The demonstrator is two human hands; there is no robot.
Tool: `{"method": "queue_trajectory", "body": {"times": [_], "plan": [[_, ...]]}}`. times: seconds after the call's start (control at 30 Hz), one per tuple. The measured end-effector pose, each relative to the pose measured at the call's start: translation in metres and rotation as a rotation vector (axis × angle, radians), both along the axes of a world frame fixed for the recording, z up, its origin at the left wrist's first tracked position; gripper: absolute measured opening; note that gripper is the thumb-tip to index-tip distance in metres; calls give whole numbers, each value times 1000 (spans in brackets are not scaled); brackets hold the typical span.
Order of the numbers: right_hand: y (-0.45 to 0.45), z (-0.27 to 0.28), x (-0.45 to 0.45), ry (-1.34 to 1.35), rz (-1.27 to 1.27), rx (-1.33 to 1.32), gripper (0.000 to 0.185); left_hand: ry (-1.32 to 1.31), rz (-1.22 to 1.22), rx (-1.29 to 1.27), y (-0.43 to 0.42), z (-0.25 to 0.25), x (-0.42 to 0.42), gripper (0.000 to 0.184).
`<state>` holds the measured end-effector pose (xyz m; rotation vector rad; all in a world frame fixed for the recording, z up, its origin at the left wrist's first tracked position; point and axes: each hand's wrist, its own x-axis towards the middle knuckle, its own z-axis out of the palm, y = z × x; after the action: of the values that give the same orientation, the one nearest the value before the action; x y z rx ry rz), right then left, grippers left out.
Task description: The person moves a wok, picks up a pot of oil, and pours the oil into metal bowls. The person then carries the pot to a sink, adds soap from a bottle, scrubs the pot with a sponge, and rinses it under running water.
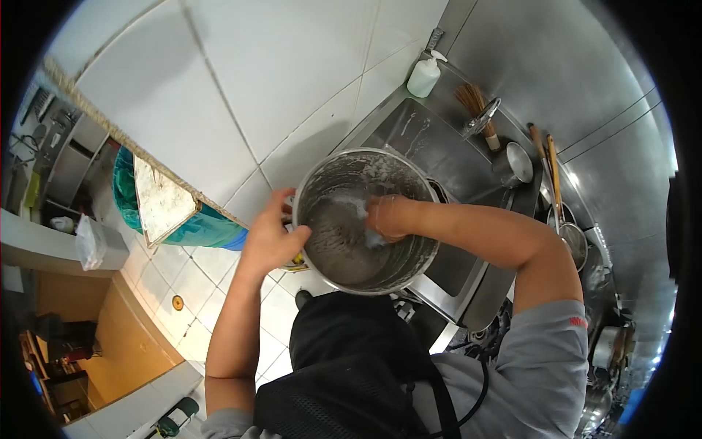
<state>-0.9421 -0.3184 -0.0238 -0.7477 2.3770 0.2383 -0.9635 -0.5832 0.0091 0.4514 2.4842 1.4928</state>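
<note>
A large metal pot [395,164] is tilted toward me, its inner wall and bottom smeared with greyish suds and residue. At its left side, my left hand [272,238] is closed on the pot's edge near a side handle, with the thumb over the rim. My right hand [389,218] reaches down inside the pot, its fingers curled near the bottom. Something whitish and blurred shows beside those fingers; whether it is foam or a pad I cannot make out. The pot's other handle [439,190] sticks out at the right.
Behind the pot is a steel sink counter [417,139] with a soap pump bottle [424,75], a bristle brush [479,110] and a small saucepan [514,164]. Wooden-handled strainers [574,245] lie right. A green-lined bin [183,227] stands left, beyond the tiled wall [292,66].
</note>
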Motion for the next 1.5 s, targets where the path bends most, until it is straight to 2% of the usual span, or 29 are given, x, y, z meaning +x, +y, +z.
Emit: {"method": "queue_trajectory", "body": {"times": [0.03, 0.07, 0.1, 0.17, 0.2, 0.27, 0.3, 0.37, 0.43, 0.5, 0.53, 0.6, 0.63, 0.7, 0.73, 0.8, 0.87, 0.93, 1.03, 1.1, 1.13, 1.2, 1.27, 1.3, 1.33, 1.4, 1.43, 1.5], "plan": [[2, -24, 4, -38, 219, 181, 35, -2, -73, -29, 0, 1, -1, 49], [3, -37, 4, -77, 437, 360, 34, 1, -110, 58, -1, 5, 3, 44], [5, -37, 4, -91, 428, 374, 34, -7, -120, 74, 0, 2, 5, 44], [10, -38, 1, -14, 179, 343, 25, 2, -139, 25, 2, -5, 12, 39], [10, -45, -8, -18, 176, 356, 25, 37, -179, 48, 3, -11, 14, 38], [11, -65, -26, 251, 282, 307, 31, 42, -186, 68, 3, -30, 16, 40], [5, -74, -27, 248, 272, 311, 31, 50, -204, 68, 2, -36, 19, 42], [-13, -82, -32, 182, -49, 20, 36, 71, -204, 113, 0, -32, 22, 46], [-21, -115, -22, 344, 22, -349, 36, 59, -209, 158, -6, -29, 24, 49], [-49, -120, -8, -68, -61, -426, 39, 64, -175, 197, -7, -38, 27, 50], [-57, -124, 9, -60, -65, -421, 39, 66, -139, 222, -8, -43, 26, 51], [-56, -138, 34, -26, 18, 58, 35, 81, -125, 241, -8, -42, 25, 51], [-43, -142, 36, -23, 13, 61, 35, 84, -114, 250, -10, -41, 26, 51], [-9, -139, 23, -202, 43, 353, 31, 73, -171, 191, -14, -37, 28, 51], [-7, -120, 6, -192, 41, 358, 31, 58, -220, 127, -16, -35, 27, 50], [-21, -68, -17, 83, -149, 211, 27, 46, -222, 156, -16, -43, 27, 50], [-43, -75, -25, 215, -21, 115, 30, 32, -236, 184, -15, -43, 27, 50], [-69, -97, -24, 81, -289, -138, 28, -91, -251, 221, -16, -34, 25, 48], [-88, -103, 9, 10, -211, -173, 28, 36, -200, 198, -12, -32, 22, 43], [-87, -105, 32, -171, 240, 216, 27, 51, -193, 190, -8, -29, 22, 41], [-78, -91, 33, -156, 227, 215, 27, 54, -175, 190, -5, -28, 22, 39], [-50, -41, 35, -208, -112, 12, 31, 76, -183, 249, 4, -42, 17, 38], [-27, 27, 42, 17, -246, -75, 30, 101, -204, 312, 17, -43, 9, 37], [-14, 63, 47, 142, -351, -171, 19, 95, -213, 290, 23, -40, 4, 35], [14, 75, 49, 267, -335, -297, 17, 90, -219, 270, 31, -37, 0, 33], [54, 116, 66, 437, -579, -450, 13, 49, -231, 286, 50, -36, -9, 30], [79, 133, 76, 562, -539, -517, 14, -6, -222, 300, 61, -34, -12, 27], [134, 153, 98, 754, -598, -439, 15, -9, -237, 266, 86, -24, -14, 25]]}}
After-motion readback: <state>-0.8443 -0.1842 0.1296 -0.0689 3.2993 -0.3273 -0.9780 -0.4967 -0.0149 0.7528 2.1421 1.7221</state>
